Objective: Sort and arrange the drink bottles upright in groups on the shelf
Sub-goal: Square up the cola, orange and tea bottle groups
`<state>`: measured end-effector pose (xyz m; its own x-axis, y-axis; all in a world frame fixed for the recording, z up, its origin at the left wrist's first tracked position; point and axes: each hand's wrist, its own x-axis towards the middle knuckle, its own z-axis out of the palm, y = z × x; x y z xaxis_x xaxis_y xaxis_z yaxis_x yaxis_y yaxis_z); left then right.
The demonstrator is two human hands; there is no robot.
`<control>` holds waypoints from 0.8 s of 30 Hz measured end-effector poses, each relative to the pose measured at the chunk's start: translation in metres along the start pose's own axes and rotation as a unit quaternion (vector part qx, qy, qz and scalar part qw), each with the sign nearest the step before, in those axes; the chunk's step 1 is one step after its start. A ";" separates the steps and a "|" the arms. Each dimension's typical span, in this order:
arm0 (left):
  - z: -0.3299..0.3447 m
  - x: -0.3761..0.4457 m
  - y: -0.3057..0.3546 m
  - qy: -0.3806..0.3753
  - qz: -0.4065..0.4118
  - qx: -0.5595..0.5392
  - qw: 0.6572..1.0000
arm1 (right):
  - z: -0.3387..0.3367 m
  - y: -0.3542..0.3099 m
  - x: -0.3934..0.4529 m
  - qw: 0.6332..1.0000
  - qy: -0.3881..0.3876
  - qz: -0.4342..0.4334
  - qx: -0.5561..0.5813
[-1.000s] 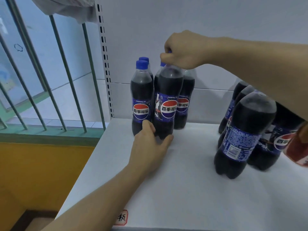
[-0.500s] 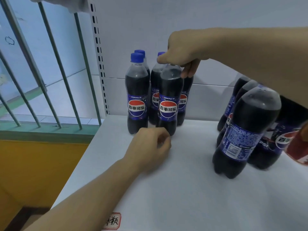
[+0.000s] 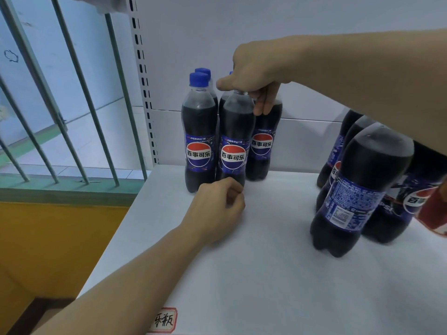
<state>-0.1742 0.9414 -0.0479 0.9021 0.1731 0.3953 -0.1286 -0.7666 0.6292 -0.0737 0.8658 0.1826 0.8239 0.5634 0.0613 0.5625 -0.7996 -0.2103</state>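
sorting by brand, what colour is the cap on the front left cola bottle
Blue. The cap shows best in the head view.

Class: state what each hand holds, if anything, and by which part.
Right hand grips the front Pepsi bottle by its top. Left hand, curled, holds nothing.

Bottles (image 3: 231,141): glossy clear plastic, shiny printed labels. Shelf (image 3: 266,274): smooth matt white. Bars (image 3: 79,93): painted metal.
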 end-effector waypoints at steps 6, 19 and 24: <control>0.000 0.000 0.000 -0.003 -0.006 0.007 1.000 | -0.015 0.006 -0.008 1.000 -0.015 -0.010 0.004; -0.011 -0.016 0.030 -0.144 0.066 -0.007 0.987 | -0.070 0.118 -0.148 0.973 0.005 -0.162 -0.167; 0.008 -0.015 0.083 -0.282 -0.001 -0.032 0.959 | -0.058 0.145 -0.156 0.969 -0.037 -0.210 -0.126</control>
<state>-0.1945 0.8703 -0.0074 0.9793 -0.2012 -0.0206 -0.1346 -0.7244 0.6761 -0.1167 0.6498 0.1992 0.5164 0.8562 0.0178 0.8539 -0.5164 0.0643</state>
